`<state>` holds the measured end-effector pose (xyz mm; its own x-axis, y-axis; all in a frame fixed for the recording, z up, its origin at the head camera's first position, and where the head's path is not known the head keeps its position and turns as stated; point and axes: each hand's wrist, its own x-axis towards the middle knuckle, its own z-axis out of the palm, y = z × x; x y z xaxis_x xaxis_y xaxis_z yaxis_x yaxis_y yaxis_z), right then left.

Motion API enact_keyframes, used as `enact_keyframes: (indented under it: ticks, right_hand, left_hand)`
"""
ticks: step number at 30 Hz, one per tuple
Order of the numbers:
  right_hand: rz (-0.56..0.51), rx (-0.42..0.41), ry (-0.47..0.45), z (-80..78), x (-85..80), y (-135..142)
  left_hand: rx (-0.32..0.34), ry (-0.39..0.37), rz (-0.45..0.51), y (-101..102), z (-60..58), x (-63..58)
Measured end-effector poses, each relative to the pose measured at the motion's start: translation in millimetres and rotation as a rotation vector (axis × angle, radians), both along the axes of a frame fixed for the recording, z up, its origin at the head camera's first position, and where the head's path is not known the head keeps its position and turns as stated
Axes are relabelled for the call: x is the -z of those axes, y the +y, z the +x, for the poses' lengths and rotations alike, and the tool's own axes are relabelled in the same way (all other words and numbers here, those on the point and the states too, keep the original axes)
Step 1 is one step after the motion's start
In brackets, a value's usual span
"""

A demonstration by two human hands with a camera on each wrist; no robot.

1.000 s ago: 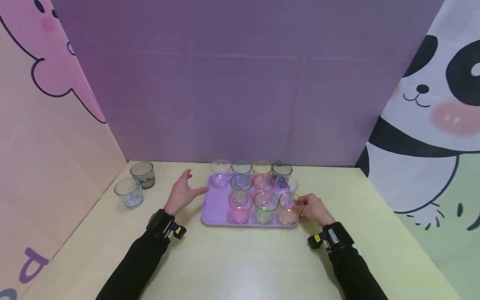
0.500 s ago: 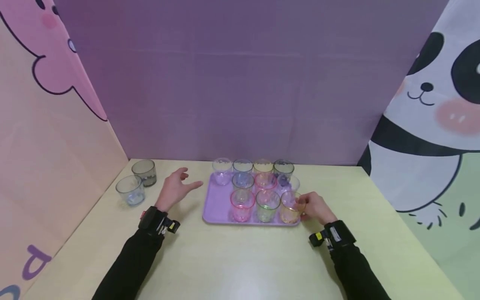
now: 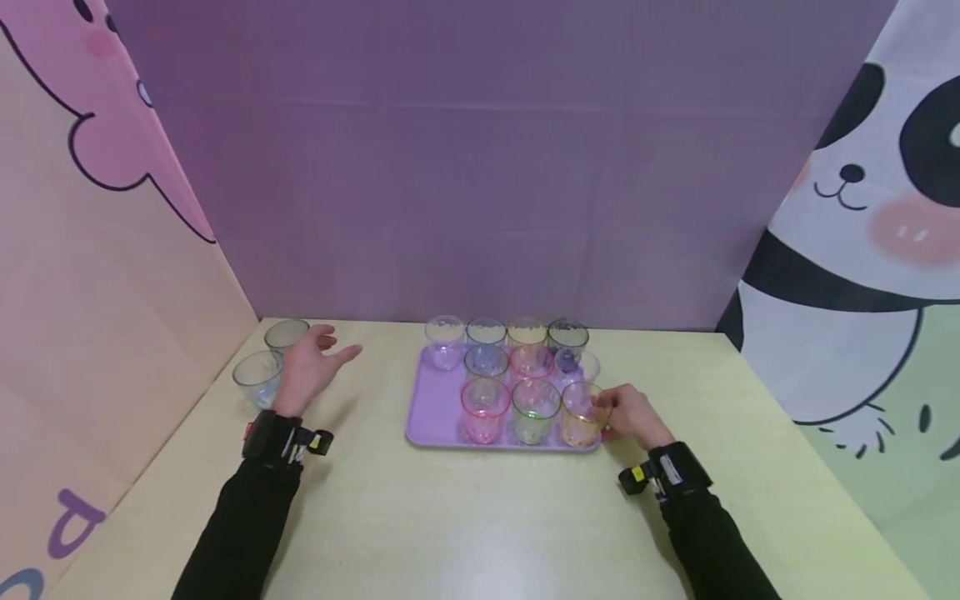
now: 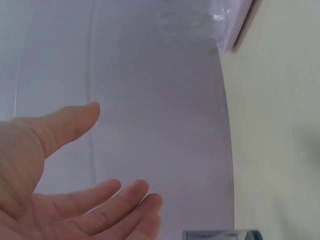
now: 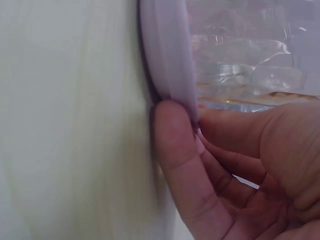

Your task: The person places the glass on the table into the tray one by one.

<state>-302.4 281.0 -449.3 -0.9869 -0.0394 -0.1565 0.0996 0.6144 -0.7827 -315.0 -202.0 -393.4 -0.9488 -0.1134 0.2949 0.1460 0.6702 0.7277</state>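
Observation:
In the head view my left hand (image 3: 306,371) hovers at the left, fingers relaxed and thumb spread, holding nothing. It partly covers a grey glass (image 3: 283,333) and stands beside a pale blue glass (image 3: 257,377), both on the table. My right hand (image 3: 632,417) is at the front right corner of a purple tray (image 3: 431,425). The right wrist view shows its thumb and a finger pinching the tray's rim (image 5: 170,55). Close by that hand stands an amber-rimmed glass (image 3: 579,421). A green-rimmed glass (image 3: 534,425) and a pink glass (image 3: 483,425) share the front row.
Further back on the tray are a blue glass (image 3: 486,363), a second pink glass (image 3: 531,363), a clear glass (image 3: 446,350), a dark glass (image 3: 567,337) and others. The pale table (image 3: 465,525) meets a purple backdrop (image 3: 480,208) behind the tray.
My left hand has moved left, away from the tray and towards the two glasses at the left. The right hand stays at the tray's corner. The glasses keep their places.

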Motion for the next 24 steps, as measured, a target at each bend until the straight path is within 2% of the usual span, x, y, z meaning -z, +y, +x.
enact_keyframes:
  ticks: [5,9,18,20,24]
  right_hand:
    - [0.008,0.003,0.009,0.5,-0.6,0]
    - [0.002,-0.004,0.022,0.8,-1.6,0]
    - [-0.011,-0.014,0.024,0.0,1.4,1]
    - [-0.004,-0.017,0.027,-0.3,2.4,1]
    - [0.001,-0.01,0.032,-1.0,4.4,2]
  left_hand:
    - [-0.031,-0.012,-0.011,-11,1.2,-1.9]
    - [-0.061,-0.041,-0.066,-22,3.2,-1.9]
    - [-0.227,0.018,-0.256,-49,13.7,3.0]
    - [-0.255,-0.021,-0.284,-52,16.3,3.5]
    - [-0.307,-0.16,-0.317,-55,18.1,5.8]
